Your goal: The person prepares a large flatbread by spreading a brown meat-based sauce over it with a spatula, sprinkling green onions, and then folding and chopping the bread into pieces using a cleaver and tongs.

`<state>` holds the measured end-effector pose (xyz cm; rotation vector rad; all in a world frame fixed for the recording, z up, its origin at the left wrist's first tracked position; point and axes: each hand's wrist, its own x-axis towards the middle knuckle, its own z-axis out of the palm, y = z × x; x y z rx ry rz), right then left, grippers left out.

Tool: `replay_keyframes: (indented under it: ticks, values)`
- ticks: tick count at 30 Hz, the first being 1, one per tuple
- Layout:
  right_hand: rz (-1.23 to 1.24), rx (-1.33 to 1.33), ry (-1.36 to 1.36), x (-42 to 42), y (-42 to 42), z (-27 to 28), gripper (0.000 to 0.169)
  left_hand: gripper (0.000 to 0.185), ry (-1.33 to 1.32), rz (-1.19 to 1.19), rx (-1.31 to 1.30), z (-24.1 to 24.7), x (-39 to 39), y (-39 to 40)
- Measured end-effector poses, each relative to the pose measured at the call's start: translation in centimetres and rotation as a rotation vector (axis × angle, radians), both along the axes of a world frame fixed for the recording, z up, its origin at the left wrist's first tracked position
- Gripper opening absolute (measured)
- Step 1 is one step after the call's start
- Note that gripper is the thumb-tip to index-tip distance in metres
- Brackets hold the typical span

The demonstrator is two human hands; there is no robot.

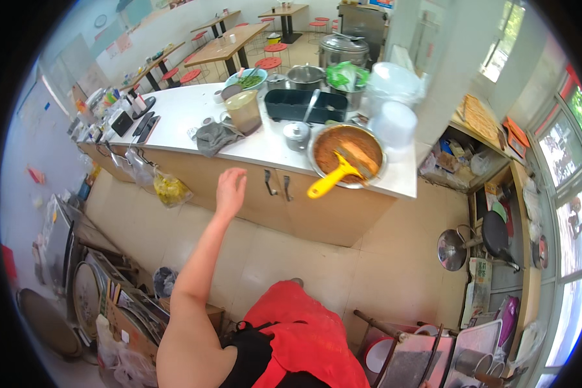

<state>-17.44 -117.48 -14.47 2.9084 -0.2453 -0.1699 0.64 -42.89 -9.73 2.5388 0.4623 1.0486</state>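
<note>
My left hand (231,191) reaches forward, empty, with its fingers loosely bent and slightly apart. It hangs over the front edge of the white counter (174,114), below a crumpled grey cloth (217,138). Behind the cloth stands a plastic measuring jug (245,114) with brownish liquid in it. To the right, a metal bowl (315,167) holds reddish-brown sauce (332,140); a brush with a yellow handle (327,184) rests across it. A lidded metal pot (297,136) sits beside the bowl. Only a skin-toned sliver, perhaps my right hand (425,384), shows at the bottom edge.
A black divided tray (283,104), a bowl of chopped greens (250,80) and stacked plastic tubs (395,121) share the counter. A bag of yellow food (169,188) hangs from its front. Shelves (519,271) line the right; round pans (48,322) lean at left.
</note>
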Motion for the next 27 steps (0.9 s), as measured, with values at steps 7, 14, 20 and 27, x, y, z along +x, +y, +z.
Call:
replay_keyframes:
  ticks: [7, 14, 20, 27]
  values:
    - [0.244, 0.77, -0.221, 12.6, 16.9, -0.5, 0.023, 0.015, -0.159, 0.149, 0.12, 3.2, 3.6, 13.7]
    - [0.127, 1.122, -0.057, 21.8, 29.6, 2.3, 0.019, 0.014, -0.14, -0.216, 0.095, 5.3, 6.9, 11.0]
    - [-0.175, 2.09, 0.206, 29.1, 42.6, 8.3, 0.033, 0.019, -0.025, -0.701, 0.084, 3.8, 12.7, 1.3]
    - [-0.281, 2.415, 0.243, 30.6, 46.6, 9.1, 0.02, 0.036, 0.163, -0.583, 0.127, 2.0, 14.5, -1.7]
